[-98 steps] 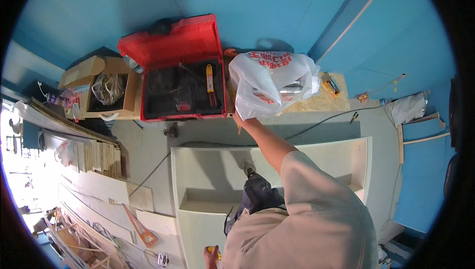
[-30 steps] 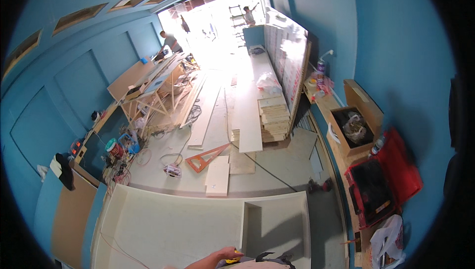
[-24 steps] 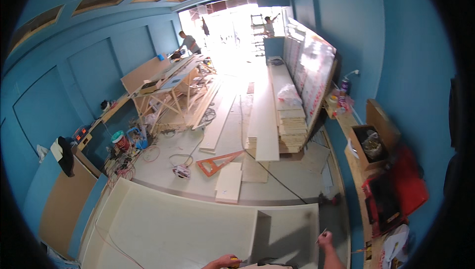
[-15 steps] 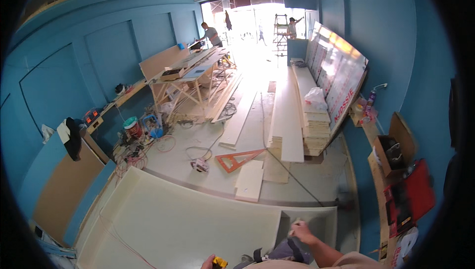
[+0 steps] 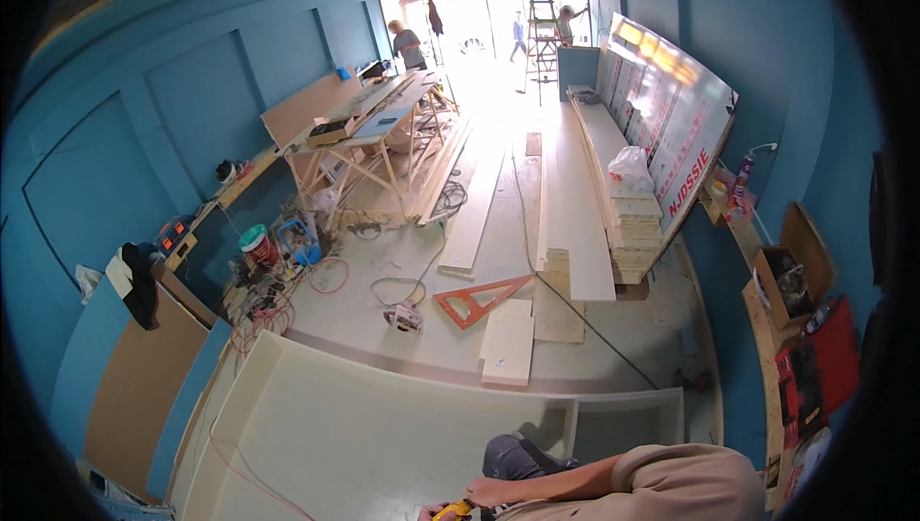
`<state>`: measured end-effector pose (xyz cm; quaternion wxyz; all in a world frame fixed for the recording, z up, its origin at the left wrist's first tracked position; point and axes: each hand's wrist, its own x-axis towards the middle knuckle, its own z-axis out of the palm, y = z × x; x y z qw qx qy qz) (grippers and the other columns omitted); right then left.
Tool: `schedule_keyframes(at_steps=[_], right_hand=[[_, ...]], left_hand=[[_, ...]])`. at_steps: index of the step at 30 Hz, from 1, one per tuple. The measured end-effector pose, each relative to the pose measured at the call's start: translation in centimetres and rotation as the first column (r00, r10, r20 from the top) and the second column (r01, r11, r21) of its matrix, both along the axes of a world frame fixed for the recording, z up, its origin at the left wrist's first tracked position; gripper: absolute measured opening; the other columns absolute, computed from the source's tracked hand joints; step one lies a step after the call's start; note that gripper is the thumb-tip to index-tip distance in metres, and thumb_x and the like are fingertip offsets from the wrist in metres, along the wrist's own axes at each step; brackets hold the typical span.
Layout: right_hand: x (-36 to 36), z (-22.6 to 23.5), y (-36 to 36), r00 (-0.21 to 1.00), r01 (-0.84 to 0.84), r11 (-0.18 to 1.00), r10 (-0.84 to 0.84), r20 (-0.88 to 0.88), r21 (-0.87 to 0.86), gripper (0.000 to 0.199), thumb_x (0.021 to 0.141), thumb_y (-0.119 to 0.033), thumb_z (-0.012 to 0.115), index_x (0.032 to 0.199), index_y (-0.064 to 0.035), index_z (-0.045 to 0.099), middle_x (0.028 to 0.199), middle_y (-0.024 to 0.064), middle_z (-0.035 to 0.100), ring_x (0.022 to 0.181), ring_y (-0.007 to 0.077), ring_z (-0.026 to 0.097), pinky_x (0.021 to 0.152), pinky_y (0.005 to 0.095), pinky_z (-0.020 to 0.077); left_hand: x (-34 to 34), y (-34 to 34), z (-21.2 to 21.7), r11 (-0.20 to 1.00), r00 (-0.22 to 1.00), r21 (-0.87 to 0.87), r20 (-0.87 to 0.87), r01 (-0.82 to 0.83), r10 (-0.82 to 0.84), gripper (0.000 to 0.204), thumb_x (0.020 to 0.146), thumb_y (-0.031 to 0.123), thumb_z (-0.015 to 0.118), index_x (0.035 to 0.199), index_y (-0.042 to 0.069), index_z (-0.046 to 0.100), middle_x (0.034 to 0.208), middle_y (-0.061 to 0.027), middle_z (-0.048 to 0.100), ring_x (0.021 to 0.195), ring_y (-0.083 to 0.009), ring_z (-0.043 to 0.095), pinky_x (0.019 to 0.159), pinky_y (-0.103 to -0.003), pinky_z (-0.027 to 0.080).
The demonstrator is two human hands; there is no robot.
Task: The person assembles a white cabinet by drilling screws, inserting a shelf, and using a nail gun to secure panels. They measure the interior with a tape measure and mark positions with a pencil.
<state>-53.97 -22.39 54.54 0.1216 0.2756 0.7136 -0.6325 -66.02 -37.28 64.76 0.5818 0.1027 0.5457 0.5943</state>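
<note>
At the bottom edge, my left hand [image 5: 428, 513] is closed around a yellow and black tool [image 5: 452, 511]; its exact kind is too cut off to tell. My right hand [image 5: 491, 492] is beside that tool, fingers curled and pressed against its side, and whatever lies inside them is hidden. The right forearm crosses over my dark-clad knee [image 5: 517, 454]. Below me lies a large pale open-topped cabinet frame [image 5: 383, 371], with a divider [image 5: 570, 425] marking off a small compartment on its right.
Beyond the frame are an orange triangular square [image 5: 470, 302], a corded power tool [image 5: 403, 318], and loose boards [image 5: 508, 344]. Stacked panels [image 5: 637, 233] stand right; a worktable [image 5: 383, 133] stands left. A red tool case [image 5: 824, 363] rests on the right ledge. Two people work near a stepladder [image 5: 543, 42] and the worktable.
My right hand has come from the small compartment leftward and down to the yellow and black tool in my left hand. The view has shifted slightly, and my torso leans further in.
</note>
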Motion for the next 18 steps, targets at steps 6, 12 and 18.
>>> schedule_keyframes(at_steps=[6, 12, 18], right_hand=[[-2.9, -1.0, 10.0, 0.947, 0.091, 0.974, -0.149, -0.286, -0.209, 0.025, 0.082, -0.025, 0.056, 0.079, 0.0001, 0.060, 0.070, 0.0068, 0.059, 0.068, 0.0160, 0.057, 0.062, 0.0336, 0.0442], [1.1, 4.7, 23.1, 0.927, 0.132, 0.917, -0.249, -0.281, -0.376, 0.025, 0.087, -0.026, 0.060, 0.094, -0.0018, 0.055, 0.080, 0.0029, 0.057, 0.074, 0.0131, 0.054, 0.066, 0.0275, 0.0447], [8.8, 9.3, 27.0, 0.637, 0.474, 0.704, -0.689, -0.345, -0.530, 0.029, 0.091, -0.014, 0.068, 0.111, 0.0036, 0.055, 0.099, 0.0042, 0.060, 0.089, 0.0106, 0.054, 0.075, 0.0219, 0.0461]], left_hand=[[-3.4, 11.1, 1.3, 0.990, 0.985, -0.083, -0.118, 0.117, -0.126, 0.032, 0.092, 0.026, 0.061, 0.111, 0.001, 0.054, 0.095, -0.0125, 0.066, 0.090, -0.0239, 0.064, 0.078, -0.040, 0.056], [-7.1, 25.8, -5.0, 0.740, 0.734, 0.041, -0.176, 0.671, -0.656, 0.054, 0.097, 0.054, 0.044, 0.103, 0.005, 0.064, 0.093, -0.0062, 0.064, 0.080, -0.0159, 0.058, 0.077, -0.031, 0.050], [-2.8, 39.8, 1.8, 0.469, 0.466, 0.001, -0.114, 0.883, -0.877, 0.039, 0.096, 0.041, 0.057, 0.108, 0.004, 0.063, 0.092, -0.0010, 0.061, 0.078, -0.0097, 0.053, 0.067, -0.023, 0.043]])
